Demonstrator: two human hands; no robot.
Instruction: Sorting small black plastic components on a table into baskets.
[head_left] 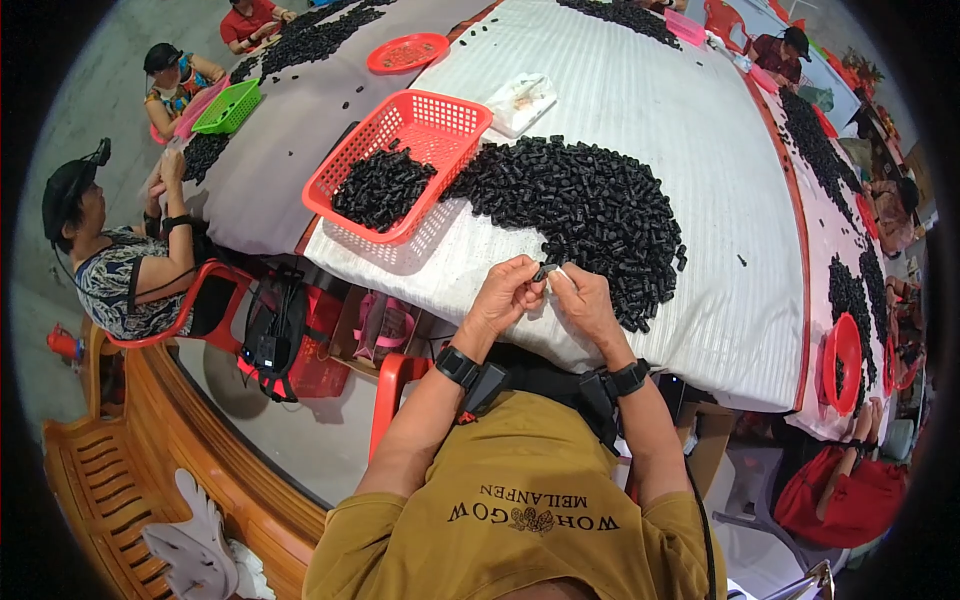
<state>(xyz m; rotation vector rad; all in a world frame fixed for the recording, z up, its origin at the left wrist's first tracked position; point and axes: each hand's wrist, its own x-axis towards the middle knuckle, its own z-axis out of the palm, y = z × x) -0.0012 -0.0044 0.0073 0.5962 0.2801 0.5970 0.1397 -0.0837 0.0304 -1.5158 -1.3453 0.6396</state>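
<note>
Left hand and right hand both pinched on small dark piece, near edge of white-covered bench. Heap of short black pieces just beyond, red perforated plastic basket alongside.

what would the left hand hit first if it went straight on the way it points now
Past the small dark piece it holds, the left hand would probably meet the heap of black pieces, at its near edge; how high the hand sits is hard to judge here.
</note>
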